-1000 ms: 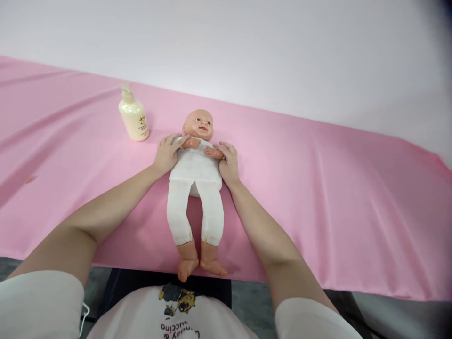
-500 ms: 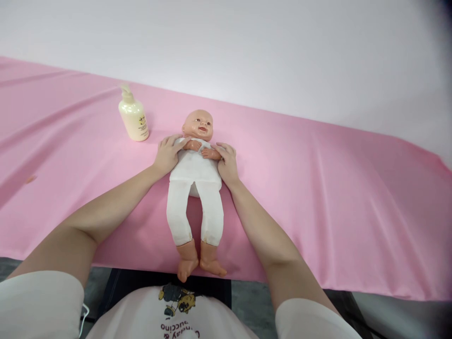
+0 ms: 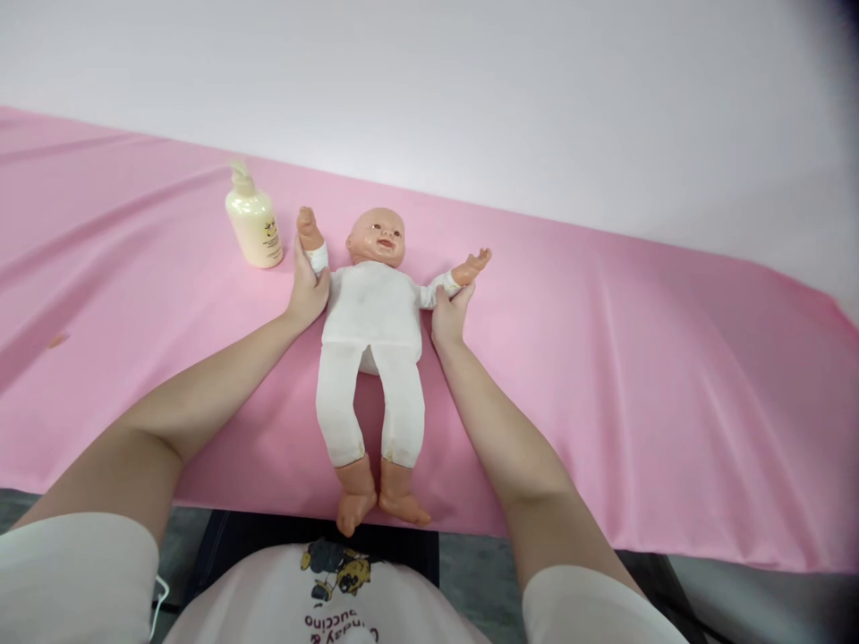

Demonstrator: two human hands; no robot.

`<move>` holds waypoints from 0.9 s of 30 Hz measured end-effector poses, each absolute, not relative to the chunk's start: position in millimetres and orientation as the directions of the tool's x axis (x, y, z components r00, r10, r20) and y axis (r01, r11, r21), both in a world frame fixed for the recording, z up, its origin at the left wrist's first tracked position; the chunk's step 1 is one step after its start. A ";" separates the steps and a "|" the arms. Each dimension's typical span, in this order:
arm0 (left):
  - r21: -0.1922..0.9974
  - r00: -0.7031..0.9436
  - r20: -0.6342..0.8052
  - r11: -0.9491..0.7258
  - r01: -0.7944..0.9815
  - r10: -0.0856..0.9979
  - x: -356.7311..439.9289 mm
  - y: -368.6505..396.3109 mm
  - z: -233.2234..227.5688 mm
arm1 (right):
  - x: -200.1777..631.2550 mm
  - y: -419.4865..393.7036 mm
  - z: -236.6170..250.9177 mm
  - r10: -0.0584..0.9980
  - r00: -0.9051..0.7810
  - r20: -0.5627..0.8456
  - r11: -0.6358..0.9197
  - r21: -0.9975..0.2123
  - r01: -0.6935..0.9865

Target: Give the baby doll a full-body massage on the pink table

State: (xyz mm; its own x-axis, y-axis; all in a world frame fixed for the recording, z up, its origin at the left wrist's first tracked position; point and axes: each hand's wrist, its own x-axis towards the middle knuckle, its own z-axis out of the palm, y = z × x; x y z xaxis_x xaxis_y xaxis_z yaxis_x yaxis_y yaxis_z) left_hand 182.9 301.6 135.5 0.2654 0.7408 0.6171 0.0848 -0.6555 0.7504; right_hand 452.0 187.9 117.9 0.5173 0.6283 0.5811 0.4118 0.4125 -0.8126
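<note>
Lying face up on the pink desk (image 3: pixel 604 358), the doll (image 3: pixel 372 313) runs its long axis from 12 o'clock at the head to 6 o'clock at the feet, which reach the near edge. Both hands flank its chest, equally near. The left hand (image 3: pixel 307 291) at 9 o'clock pinches the doll's raised forearm; the right hand (image 3: pixel 449 313) at 3 o'clock pinches the other, stretched toward 2. A bottle (image 3: pixel 253 219) stands at 10 o'clock, just beside the raised fist.

Infant-care training room: pink-draped table (image 3: pixel 604 358), practice baby doll (image 3: pixel 372 340), lotion pump bottle (image 3: pixel 253 219), bare white wall (image 3: pixel 470 89).
</note>
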 end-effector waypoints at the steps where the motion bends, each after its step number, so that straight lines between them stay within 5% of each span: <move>1: 0.756 0.259 0.616 -0.650 0.070 0.744 182.8 302.0 136.1 | 452.9 188.8 117.3 0.622 0.529 0.578 0.413 -0.816 0.406; 8: 0.694 0.310 0.667 -0.716 0.070 0.677 181.7 296.6 137.0 | 436.0 180.0 139.3 0.630 0.415 0.656 0.458 -0.746 0.483; 27: 0.449 0.470 0.576 -0.739 0.502 0.669 184.0 285.6 142.1 | 437.4 179.8 129.2 0.733 0.232 0.639 0.329 -0.632 0.701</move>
